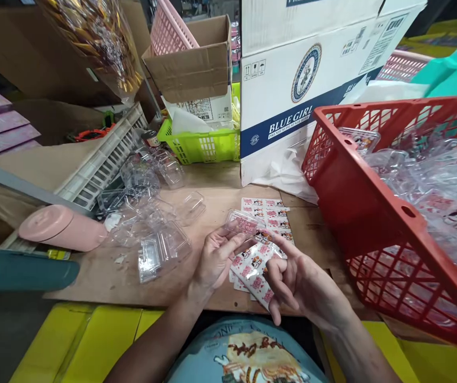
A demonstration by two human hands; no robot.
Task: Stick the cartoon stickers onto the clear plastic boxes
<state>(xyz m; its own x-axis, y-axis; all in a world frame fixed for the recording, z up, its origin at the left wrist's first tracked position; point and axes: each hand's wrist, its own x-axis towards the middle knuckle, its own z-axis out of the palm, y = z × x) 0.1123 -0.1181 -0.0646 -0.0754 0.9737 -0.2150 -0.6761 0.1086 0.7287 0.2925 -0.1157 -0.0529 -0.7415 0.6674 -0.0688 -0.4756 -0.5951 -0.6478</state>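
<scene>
My left hand (216, 255) is closed on a small clear plastic box (234, 215) with a pink-lettered cat sticker on its face. My right hand (302, 282) has its index finger stretched out to the right end of the box, at the sticker's cat picture. Its other fingers are loosely curled and apart, with nothing seen between them. Under both hands lie sticker sheets (278, 217) printed with pink lettering and cats, overlapping on the wooden table (212, 183). More clear plastic boxes (164, 247) are heaped to the left of my left hand.
A red basket (343, 186) full of clear boxes, some with stickers, stands at the right. Behind the table are a white carton (280, 80) and a lime-green basket (200, 146). A pink bottle (63, 227) lies at the left near a white rack (100, 165).
</scene>
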